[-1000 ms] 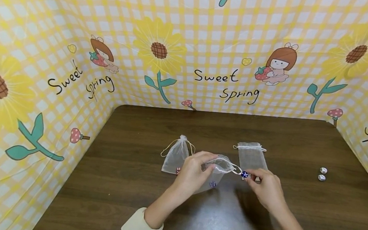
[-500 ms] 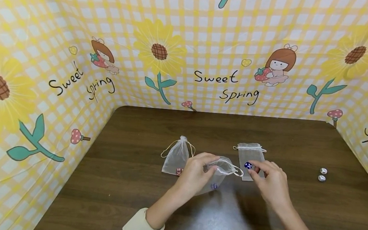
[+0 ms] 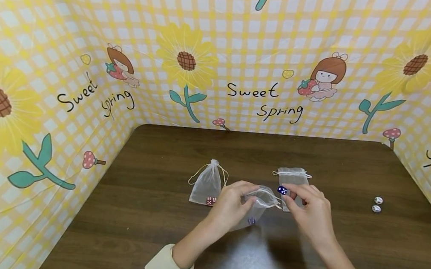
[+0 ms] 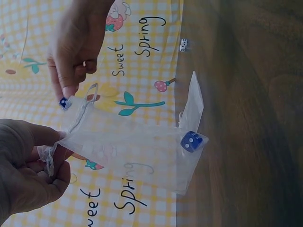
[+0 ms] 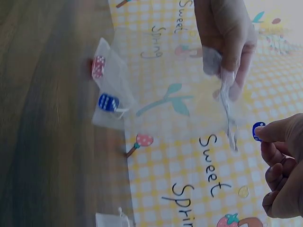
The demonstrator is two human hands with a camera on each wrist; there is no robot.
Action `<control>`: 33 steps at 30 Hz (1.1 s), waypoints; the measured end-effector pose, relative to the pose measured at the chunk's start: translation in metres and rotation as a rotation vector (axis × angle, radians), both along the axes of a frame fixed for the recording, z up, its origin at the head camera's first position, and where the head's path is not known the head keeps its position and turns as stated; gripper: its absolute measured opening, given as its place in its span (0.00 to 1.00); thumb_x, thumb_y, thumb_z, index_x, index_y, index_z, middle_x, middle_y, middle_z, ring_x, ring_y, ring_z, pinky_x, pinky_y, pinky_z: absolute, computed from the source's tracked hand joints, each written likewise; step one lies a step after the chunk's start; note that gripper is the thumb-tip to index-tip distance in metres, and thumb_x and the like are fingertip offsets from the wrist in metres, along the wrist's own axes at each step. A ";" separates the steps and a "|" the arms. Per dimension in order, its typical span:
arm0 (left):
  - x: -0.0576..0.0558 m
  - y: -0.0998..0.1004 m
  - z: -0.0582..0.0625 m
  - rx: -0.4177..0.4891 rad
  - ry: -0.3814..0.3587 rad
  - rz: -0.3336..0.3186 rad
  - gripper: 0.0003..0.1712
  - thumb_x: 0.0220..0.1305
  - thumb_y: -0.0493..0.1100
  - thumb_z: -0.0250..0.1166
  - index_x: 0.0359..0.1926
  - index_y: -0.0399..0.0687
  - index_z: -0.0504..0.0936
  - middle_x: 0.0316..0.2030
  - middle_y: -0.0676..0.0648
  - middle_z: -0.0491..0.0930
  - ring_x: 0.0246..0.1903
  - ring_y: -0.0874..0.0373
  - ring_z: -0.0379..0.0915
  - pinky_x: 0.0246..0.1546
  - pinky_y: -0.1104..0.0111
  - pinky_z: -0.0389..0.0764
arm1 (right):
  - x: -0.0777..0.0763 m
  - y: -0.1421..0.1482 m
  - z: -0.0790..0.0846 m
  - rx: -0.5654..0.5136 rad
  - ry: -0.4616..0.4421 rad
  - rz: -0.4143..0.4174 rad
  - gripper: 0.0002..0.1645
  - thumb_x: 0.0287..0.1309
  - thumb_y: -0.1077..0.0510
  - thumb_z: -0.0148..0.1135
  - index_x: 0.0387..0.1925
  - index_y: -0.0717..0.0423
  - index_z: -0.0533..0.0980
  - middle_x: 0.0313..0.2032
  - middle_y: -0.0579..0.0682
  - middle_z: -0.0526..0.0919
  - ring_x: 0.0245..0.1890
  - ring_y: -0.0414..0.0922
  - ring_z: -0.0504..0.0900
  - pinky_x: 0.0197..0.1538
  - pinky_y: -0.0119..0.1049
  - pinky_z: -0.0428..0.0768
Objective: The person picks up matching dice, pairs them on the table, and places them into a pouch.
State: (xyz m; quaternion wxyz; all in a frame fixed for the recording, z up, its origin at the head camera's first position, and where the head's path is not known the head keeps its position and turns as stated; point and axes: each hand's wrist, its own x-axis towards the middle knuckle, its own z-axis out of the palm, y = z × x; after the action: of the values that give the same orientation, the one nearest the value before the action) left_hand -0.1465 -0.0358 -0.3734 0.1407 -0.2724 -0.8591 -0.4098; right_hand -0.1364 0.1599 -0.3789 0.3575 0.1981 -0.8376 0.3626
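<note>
Checked cloth (image 3: 219, 6), printed with sunflowers, stands behind a dark, wood-grained worktop (image 3: 145, 231). At left lies a sheer mesh pouch (image 3: 205, 185), its neck gathered tight by cord, with cubic red dice (image 3: 211, 201) in its bottom corner. Next, the left hand (image 3: 228, 206) pinches the rim of a gauzy bag (image 3: 244, 222) between thumb and fingers; a speckled blue cube (image 3: 252, 220) sits low inside. Just right of its mouth, the right hand (image 3: 312, 215) holds a round-cornered blue die (image 3: 282, 190), thumb and forefinger closed on it. Behind that hand lies a flat rectangular sachet (image 3: 292, 179). Farthest right, two white dice (image 3: 376, 208) rest close together.
</note>
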 end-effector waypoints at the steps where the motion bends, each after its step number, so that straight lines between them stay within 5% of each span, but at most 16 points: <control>1: 0.000 0.000 0.000 -0.001 -0.003 -0.002 0.14 0.53 0.31 0.67 0.44 0.36 0.82 0.41 0.44 0.81 0.44 0.54 0.77 0.49 0.71 0.73 | 0.001 -0.002 0.001 -0.002 0.002 0.009 0.21 0.30 0.75 0.73 0.32 0.58 0.83 0.20 0.38 0.74 0.22 0.35 0.65 0.27 0.25 0.61; 22: 0.001 0.003 0.003 -0.003 0.003 -0.030 0.15 0.53 0.30 0.67 0.44 0.35 0.82 0.41 0.45 0.81 0.43 0.57 0.77 0.45 0.74 0.75 | 0.002 -0.017 0.003 0.032 0.019 0.083 0.21 0.31 0.79 0.68 0.31 0.58 0.84 0.21 0.40 0.76 0.22 0.35 0.65 0.26 0.21 0.62; 33: 0.000 0.000 0.002 0.037 0.042 -0.028 0.15 0.51 0.30 0.67 0.44 0.34 0.82 0.40 0.43 0.82 0.43 0.54 0.77 0.47 0.72 0.74 | 0.006 -0.013 0.010 -0.094 0.035 0.057 0.17 0.37 0.79 0.65 0.30 0.59 0.84 0.23 0.42 0.78 0.21 0.35 0.66 0.27 0.26 0.63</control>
State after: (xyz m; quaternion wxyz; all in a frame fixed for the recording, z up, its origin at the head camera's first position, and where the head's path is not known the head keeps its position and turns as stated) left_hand -0.1470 -0.0360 -0.3716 0.1578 -0.2903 -0.8442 -0.4220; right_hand -0.1307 0.1473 -0.3691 0.3707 0.2112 -0.8072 0.4080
